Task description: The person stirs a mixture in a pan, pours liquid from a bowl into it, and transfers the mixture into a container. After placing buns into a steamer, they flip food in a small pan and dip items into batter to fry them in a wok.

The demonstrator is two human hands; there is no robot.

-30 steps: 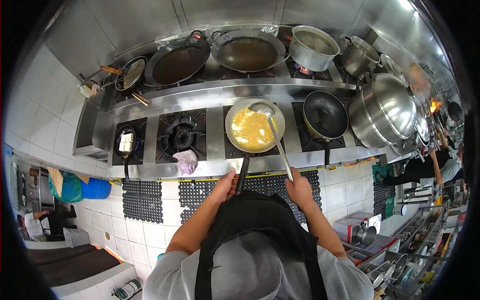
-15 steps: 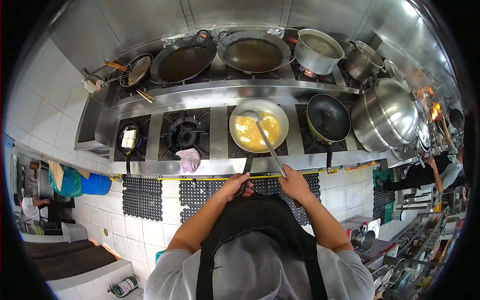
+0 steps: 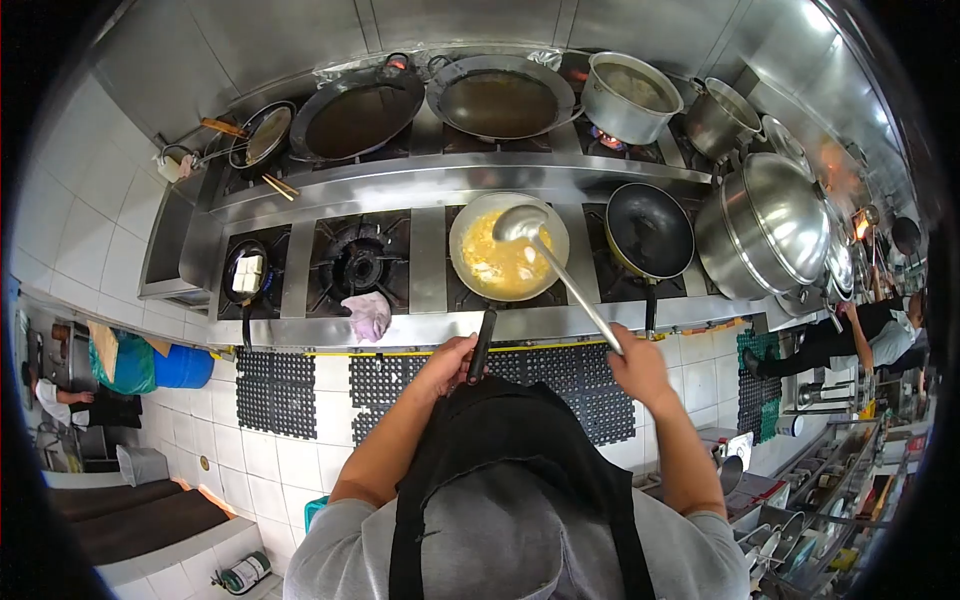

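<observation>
My left hand is closed round the black handle of a light-coloured frying pan on the front row of burners. Yellow, egg-like food with paler lumps in broth fills the pan. In my right hand is the handle of a long metal ladle, whose bowl lies in the food near the pan's upper right side. Left of the pan, a crumpled pinkish cloth rests on the stove's front edge.
A small pan with white blocks stands left, a black frying pan right. Beyond it is a big domed steamer. Wide dark pans and a stockpot line the back, one flame burning. A person works far right.
My right hand has moved right and the ladle's bowl has shifted from the pan's upper left to its upper right. My left hand still grips the handle.
</observation>
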